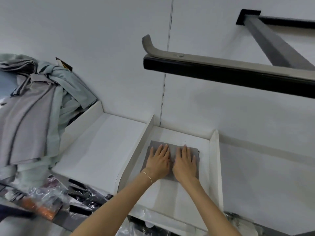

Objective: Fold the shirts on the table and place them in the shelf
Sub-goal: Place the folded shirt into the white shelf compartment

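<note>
A: On the shelf (216,167), right bay: folded grey shirt (172,149) lies flat. Left hand (159,161) and right hand (185,161) rest on it, fingers straight, pressing, gripping nothing.

B: Step?

A: Placing, I judge; the fold looks finished. Next move calls for lifting both palms straight up so the fold keeps, then reaching left to the pile (34,106).

B: Contents?

A: Right bay: this one shirt. Left bay (102,147): nothing visible. Unfolded grey and pale green shirts sit heaped beside the shelf's left wall.
</note>
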Demonstrator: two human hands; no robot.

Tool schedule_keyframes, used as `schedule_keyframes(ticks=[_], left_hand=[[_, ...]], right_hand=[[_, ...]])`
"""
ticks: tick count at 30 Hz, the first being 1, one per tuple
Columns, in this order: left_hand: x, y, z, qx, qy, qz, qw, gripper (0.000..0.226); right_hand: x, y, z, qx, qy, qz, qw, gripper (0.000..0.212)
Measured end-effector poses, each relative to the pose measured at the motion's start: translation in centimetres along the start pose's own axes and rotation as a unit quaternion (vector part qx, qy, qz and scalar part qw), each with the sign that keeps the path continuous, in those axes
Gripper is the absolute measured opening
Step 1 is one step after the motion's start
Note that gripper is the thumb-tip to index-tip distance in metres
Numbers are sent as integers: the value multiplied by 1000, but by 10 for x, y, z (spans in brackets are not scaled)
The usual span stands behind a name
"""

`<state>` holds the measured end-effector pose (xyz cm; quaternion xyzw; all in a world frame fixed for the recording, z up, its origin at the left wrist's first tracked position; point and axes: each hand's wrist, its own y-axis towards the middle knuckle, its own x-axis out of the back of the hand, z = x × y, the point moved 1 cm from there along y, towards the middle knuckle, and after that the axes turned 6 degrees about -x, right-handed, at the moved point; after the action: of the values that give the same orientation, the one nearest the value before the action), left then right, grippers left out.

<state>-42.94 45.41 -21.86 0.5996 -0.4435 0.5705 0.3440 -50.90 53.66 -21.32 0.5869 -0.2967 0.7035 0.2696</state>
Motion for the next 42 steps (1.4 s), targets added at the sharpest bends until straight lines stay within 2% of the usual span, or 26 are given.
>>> schedule_keyframes(ticks=[2, 4, 6, 10, 14, 17, 19, 22, 26, 29, 36, 40, 42], left_hand=[[1, 1, -4, -71, 10, -30, 997, 78], [-8, 2, -4, -101, 2, -19, 995, 84], [-15, 1, -5, -88, -26, -6, 996, 82], [-15, 5, -3, -59, -56, 17, 997, 56], [0, 6, -2, -63, -99, 41, 992, 55], [25, 3, 13, -58, -121, 15, 991, 52], [49, -5, 36, -45, -114, -22, 992, 59], [85, -24, 88, -8, -97, -99, 990, 59], [117, -59, 179, 78, -115, -189, 972, 54], [136, -95, 245, 136, -126, -250, 950, 52], [160, -179, 367, 244, -86, -388, 885, 41], [155, -205, 413, 301, -111, -399, 859, 25], [153, -211, 425, 312, -126, -412, 847, 25]], right_hand=[[-9, -2, -1, 37, 39, -29, 998, 57], [-20, -5, -4, 27, 69, -16, 997, 60], [-26, -6, -7, 15, 72, -5, 997, 64], [-22, -2, -5, 7, 92, 19, 996, 54], [-14, 2, -7, 13, 91, 53, 994, 54], [8, 14, -4, 5, 95, 77, 992, 50], [29, 21, 9, 1, 123, 56, 991, 47], [59, 30, 53, 40, 170, 4, 985, 45], [87, 36, 138, 156, 233, -81, 957, 35], [99, 36, 209, 230, 259, -97, 933, 30], [98, 37, 373, 349, 256, -51, 900, 24], [93, 33, 440, 384, 225, -9, 896, 27], [90, 32, 463, 383, 220, 10, 897, 28]])
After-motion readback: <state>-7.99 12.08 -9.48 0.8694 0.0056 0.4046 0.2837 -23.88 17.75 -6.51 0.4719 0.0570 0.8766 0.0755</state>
